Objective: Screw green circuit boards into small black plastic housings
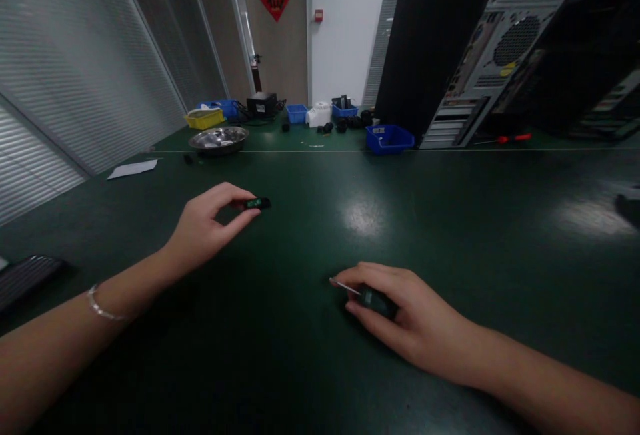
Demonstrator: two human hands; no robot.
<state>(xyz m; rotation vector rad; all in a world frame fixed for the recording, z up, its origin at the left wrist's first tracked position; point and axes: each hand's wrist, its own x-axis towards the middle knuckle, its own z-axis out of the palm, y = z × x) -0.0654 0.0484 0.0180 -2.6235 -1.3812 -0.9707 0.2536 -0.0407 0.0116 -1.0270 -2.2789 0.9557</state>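
Note:
Between the thumb and fingers of my left hand (213, 221) is a small black piece with a green patch (257, 203), pinched at its near end a little above the dark green table (300, 235). My right hand (410, 318) is closed around a short screwdriver (374, 300). Its dark handle lies in the palm, and the thin metal shaft points left, with my index finger along it. The two hands are well apart, the left one farther forward. What the small piece is, I cannot make out.
Along the back are a metal bowl (220, 141), a yellow bin (204, 119), a blue bin (390, 139) and a white plastic part (319, 115). Computer cases (450, 48) stand at the right, near a red-handled tool (515, 137). A keyboard (30, 278) lies far left.

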